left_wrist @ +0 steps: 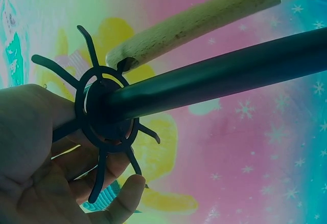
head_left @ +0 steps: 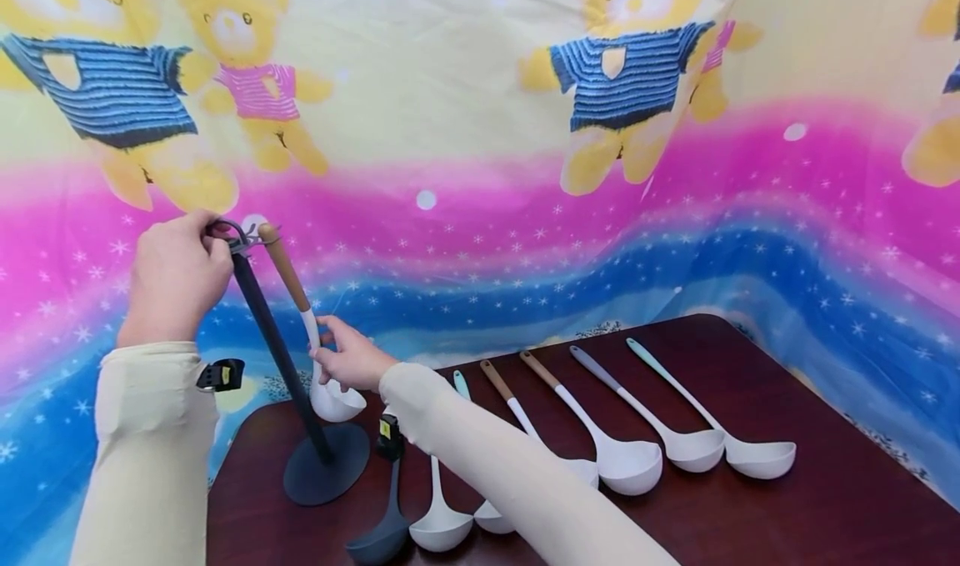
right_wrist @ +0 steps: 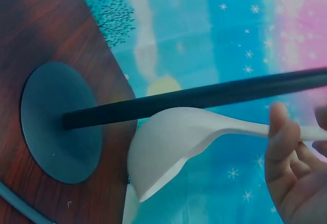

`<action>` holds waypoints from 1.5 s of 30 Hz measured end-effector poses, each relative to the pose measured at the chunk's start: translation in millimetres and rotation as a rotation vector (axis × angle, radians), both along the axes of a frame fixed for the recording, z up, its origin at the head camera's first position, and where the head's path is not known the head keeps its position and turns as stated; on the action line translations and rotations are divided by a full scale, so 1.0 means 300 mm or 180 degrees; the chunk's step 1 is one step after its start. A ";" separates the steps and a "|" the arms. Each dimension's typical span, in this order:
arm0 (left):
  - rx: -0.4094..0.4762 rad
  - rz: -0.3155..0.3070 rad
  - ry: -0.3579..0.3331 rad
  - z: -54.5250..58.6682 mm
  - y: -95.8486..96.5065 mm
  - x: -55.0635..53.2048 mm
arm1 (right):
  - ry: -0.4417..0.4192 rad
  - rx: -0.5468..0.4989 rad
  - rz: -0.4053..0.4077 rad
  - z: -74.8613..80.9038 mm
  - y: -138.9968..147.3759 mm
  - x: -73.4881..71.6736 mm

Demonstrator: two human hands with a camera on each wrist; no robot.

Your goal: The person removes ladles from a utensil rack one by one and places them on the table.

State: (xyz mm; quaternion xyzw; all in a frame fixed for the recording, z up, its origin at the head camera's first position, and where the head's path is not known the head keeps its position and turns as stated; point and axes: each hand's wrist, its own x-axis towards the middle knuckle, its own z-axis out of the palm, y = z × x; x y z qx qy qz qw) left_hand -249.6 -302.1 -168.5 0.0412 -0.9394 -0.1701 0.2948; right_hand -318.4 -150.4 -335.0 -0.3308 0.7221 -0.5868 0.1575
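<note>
A black utensil stand (head_left: 277, 345) leans, with a round base and a ring of curved hooks (left_wrist: 80, 106) on top. My left hand (head_left: 176, 270) holds this hook ring by its edge, fingers curled about the hooks. With my right hand (head_left: 352, 353) I pinch the white neck of a ladle (head_left: 285, 266) that has a wooden handle. The handle's upper end is up at the ring, and one hook meets the hole there in the left wrist view. Its white bowl (right_wrist: 163, 142) hangs low beside the pole, above the round base (right_wrist: 61, 127).
Several more ladles lie in a row on the dark red table (head_left: 757, 366), among them a dark grey ladle (head_left: 384, 533), a wooden-handled ladle (head_left: 628, 466) and a mint-handled ladle (head_left: 761, 458). My right forearm crosses over some. A patterned bear curtain (head_left: 465, 132) hangs behind the table.
</note>
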 end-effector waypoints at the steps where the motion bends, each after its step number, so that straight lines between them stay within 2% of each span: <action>1: 0.0000 -0.0004 -0.0004 -0.001 0.000 -0.001 | 0.0057 -0.0015 -0.0047 -0.003 -0.001 0.004; 7: 0.0016 -0.0023 -0.0059 0.000 0.003 -0.006 | 0.0204 -0.0121 -0.0183 -0.005 0.005 0.019; 14: -0.0030 -0.0040 0.0067 0.003 0.015 -0.014 | 0.0308 -0.0128 -0.0252 -0.003 0.012 0.007; 23: -0.0044 -0.0036 0.0104 0.009 0.016 -0.011 | 0.0364 -0.0169 -0.0304 0.010 0.029 -0.004; 30: -0.0010 -0.0017 0.0049 0.015 0.016 -0.008 | 0.0504 -0.0152 -0.0347 0.017 0.040 -0.017; 37: 0.0052 -0.0011 -0.0040 0.011 0.009 -0.002 | 0.0513 -0.0148 -0.0315 0.017 0.062 -0.025; 45: 0.0056 0.0017 -0.0035 0.000 -0.003 -0.006 | 0.0518 -0.0179 -0.0330 0.027 0.105 -0.030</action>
